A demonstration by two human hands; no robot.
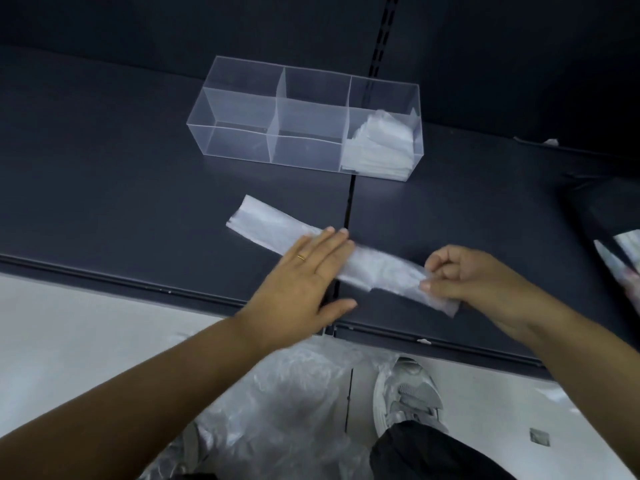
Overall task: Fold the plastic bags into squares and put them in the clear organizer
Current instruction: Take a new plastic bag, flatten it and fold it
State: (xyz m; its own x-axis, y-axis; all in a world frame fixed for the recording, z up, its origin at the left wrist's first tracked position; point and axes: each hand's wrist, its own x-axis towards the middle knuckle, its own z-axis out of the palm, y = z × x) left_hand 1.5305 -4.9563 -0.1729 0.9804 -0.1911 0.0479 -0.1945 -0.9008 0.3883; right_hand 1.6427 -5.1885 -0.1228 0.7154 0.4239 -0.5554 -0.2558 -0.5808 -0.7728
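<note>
Dark navy shelf is filling the upper frame. Plastic bag, folded into a long strip, is lying at frame centre, just below the clear organizer. Left hand is pressing flat on the strip's middle, fingers straight. Right hand is pinching the strip's lower-right end, fingers curled. Folded squares are sitting in the organizer's right compartment. Crumpled plastic, probably more bags, is lying on the floor at bottom centre.

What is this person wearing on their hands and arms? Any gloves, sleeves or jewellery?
Very little. The left hand wears a thin gold ring on one finger. The right hand shows no ring. Neither hand is gloved, and both forearms are uncovered, with no sleeves, watch or bracelet in view.
</note>
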